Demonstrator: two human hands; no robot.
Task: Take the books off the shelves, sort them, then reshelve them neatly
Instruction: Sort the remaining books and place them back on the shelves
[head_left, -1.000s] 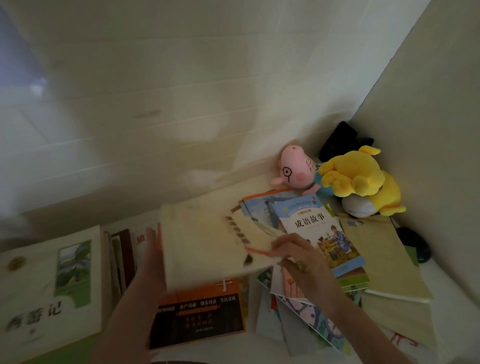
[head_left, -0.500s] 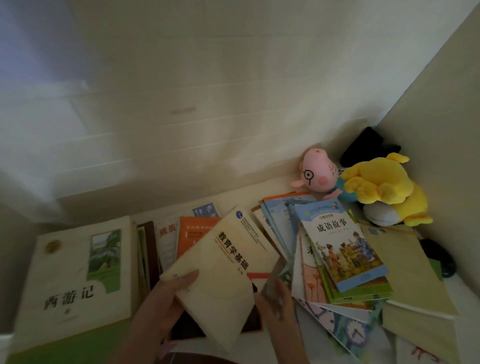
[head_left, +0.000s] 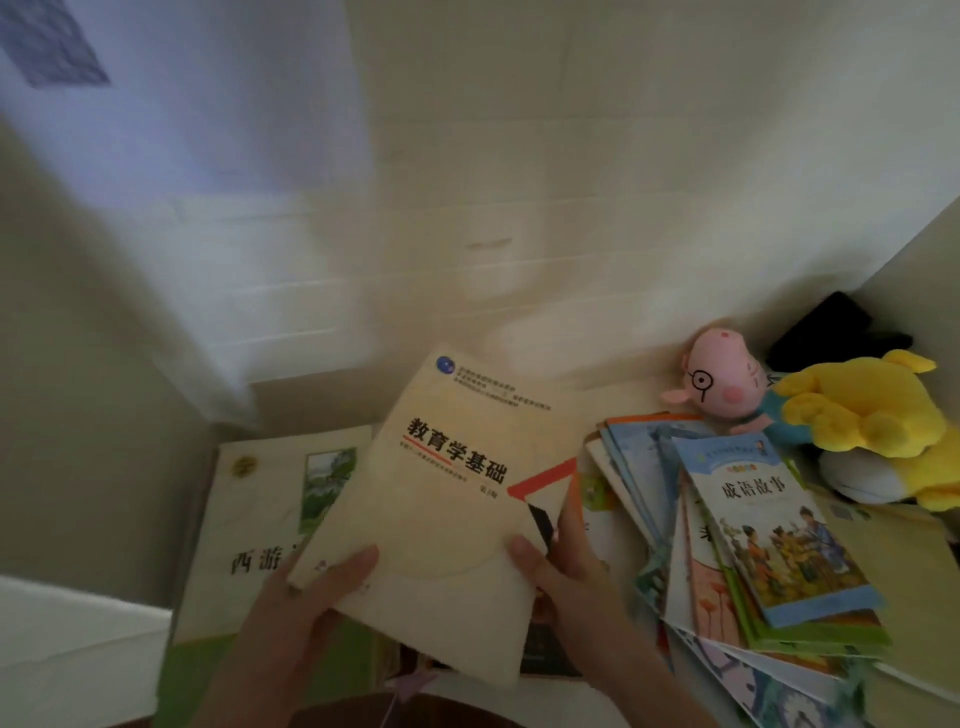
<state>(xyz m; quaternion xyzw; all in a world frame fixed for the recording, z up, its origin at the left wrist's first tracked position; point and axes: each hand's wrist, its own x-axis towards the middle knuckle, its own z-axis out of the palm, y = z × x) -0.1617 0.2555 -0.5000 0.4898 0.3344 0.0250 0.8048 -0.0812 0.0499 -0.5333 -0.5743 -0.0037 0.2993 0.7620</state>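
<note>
I hold a cream paperback (head_left: 447, 499) with black Chinese title and a red line, cover up, tilted, above the other books. My left hand (head_left: 306, 603) grips its lower left corner with the thumb on the cover. My right hand (head_left: 566, 582) grips its lower right edge, thumb on top. Under it to the left lies a large white and green book (head_left: 260, 519). To the right a slumped pile of children's books is topped by a blue story book (head_left: 774, 535). Dark and orange books under the paperback are mostly hidden.
A pink pig plush (head_left: 722, 376) and a yellow plush (head_left: 867, 421) sit in the back right corner beside a black object (head_left: 831, 332). Yellowish booklets (head_left: 898, 566) lie at the far right. White walls close in the back, left and right.
The cream paperback has turned cover up and risen towards the left, now over the white and green book. My right hand moved from its top edge to its lower right edge.
</note>
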